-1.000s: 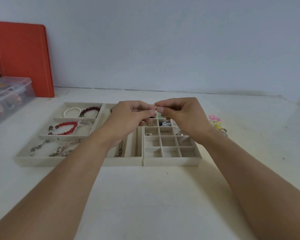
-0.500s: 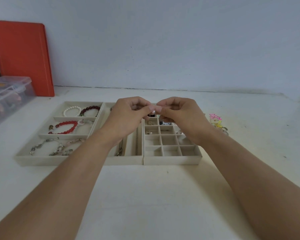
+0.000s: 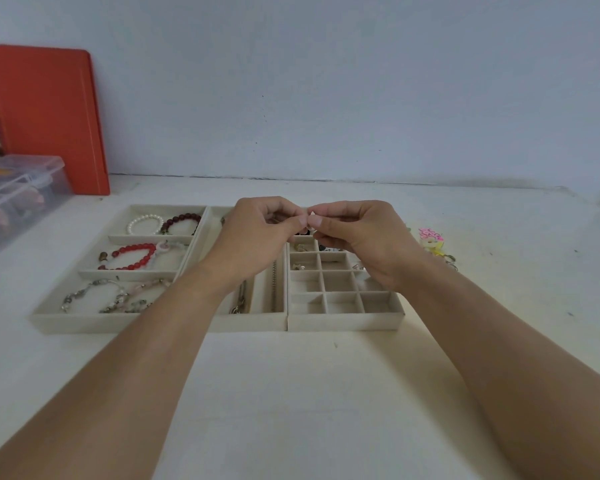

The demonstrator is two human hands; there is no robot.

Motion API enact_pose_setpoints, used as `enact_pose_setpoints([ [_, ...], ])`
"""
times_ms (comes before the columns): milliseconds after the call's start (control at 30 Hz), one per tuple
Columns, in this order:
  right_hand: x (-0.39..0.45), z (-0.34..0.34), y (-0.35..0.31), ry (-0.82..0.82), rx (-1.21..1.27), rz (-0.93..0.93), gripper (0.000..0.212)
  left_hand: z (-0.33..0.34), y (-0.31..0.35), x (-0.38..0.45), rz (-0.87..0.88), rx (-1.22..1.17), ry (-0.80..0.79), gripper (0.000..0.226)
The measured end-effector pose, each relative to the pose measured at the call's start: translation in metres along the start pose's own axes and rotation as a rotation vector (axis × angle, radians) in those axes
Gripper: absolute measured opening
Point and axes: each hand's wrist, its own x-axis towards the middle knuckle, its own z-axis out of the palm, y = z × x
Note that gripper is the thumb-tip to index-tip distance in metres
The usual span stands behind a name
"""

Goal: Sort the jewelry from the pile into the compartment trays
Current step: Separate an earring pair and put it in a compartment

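Nearest me, my two forearms reach out over the bare cream tabletop (image 3: 309, 393). My left hand (image 3: 253, 237) and right hand (image 3: 364, 237) meet thumb tip to thumb tip above the trays, fingers curled, pinching between them a tiny pale piece of jewelry (image 3: 310, 213) too small to make out. Under my right hand sits the small-grid tray (image 3: 343, 322), a few little pieces in its far cells. Under my left wrist lies the long-slot tray (image 3: 253, 322) with a chain (image 3: 274, 282) in it. Left of my left hand is the bracelet tray (image 3: 84, 322): silver bracelets (image 3: 101, 299) nearest, a red bead bracelet (image 3: 132, 256) next, then a pearl bracelet (image 3: 144, 224) beside a dark red bracelet (image 3: 181, 221). Right of my right hand, what remains of the pile (image 3: 435, 247) rests on the table, pink and yellow. Far to my left stand a clear plastic box (image 3: 18, 195) and an orange folder (image 3: 45, 119) leaning on the pale blue-grey wall (image 3: 326, 81). I can read no writing anywhere.
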Motion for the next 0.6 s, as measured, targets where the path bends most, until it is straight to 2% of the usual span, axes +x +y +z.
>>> enact_pose_setpoints([
  [133,0.002,-0.003,0.002,0.019,-0.064,0.001,0.014,-0.002,0.002,-0.001,0.013,0.016,-0.007,0.007],
  [300,0.001,-0.008,-0.002,0.026,-0.593,-0.067,0.004,-0.006,0.004,0.002,-0.038,-0.063,0.157,0.010],
  [600,0.003,0.004,0.003,-0.159,-1.070,-0.241,0.009,-0.006,0.004,0.003,-0.055,-0.094,0.164,0.010],
])
